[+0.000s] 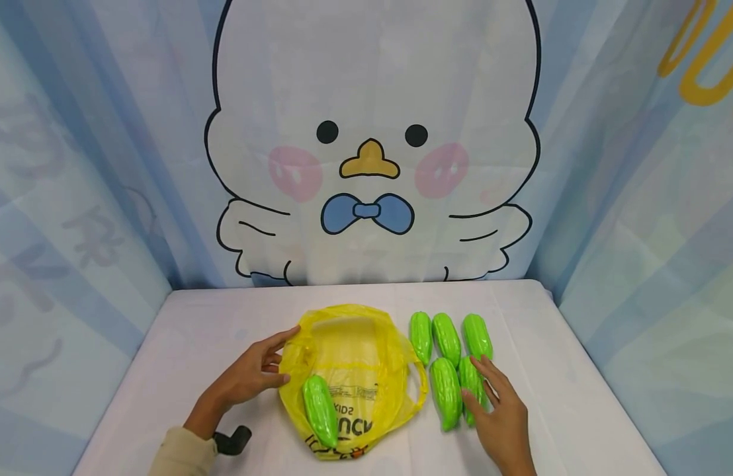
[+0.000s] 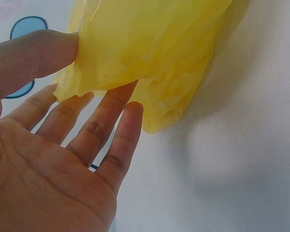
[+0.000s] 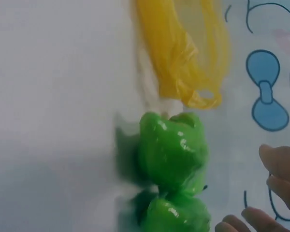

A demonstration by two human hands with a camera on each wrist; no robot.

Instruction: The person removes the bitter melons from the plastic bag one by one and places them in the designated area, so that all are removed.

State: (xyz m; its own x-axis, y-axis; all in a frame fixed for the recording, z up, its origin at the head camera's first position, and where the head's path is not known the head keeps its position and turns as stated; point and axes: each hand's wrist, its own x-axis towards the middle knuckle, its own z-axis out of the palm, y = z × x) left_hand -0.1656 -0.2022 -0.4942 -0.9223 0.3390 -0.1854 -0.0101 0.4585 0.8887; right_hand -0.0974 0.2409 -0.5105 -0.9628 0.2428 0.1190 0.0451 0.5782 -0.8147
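A yellow plastic bag (image 1: 390, 337) with dark printing lies on the table, its mouth spread wide. One glossy green cucumber-shaped toy (image 1: 321, 411) rests on it, at its near left part. My left hand (image 1: 253, 370) touches the bag's left edge, its fingers spread; in the left wrist view the bag (image 2: 150, 43) hides some fingertips. Right of the bag, several similar green toys (image 1: 446, 393) lie in two rows. My right hand (image 1: 502, 416) is over the near right one, thumb and fingers apart; I cannot tell whether it touches. In the right wrist view, the fingers show beside two toys (image 3: 171, 150).
A white cloth covers the table (image 1: 223, 317). Behind it hangs a curtain (image 1: 372, 79) printed with a cartoon bird, and pale blue curtains (image 1: 652, 264) flank both sides. A black strap end (image 1: 232, 441) sticks out by the left wrist.
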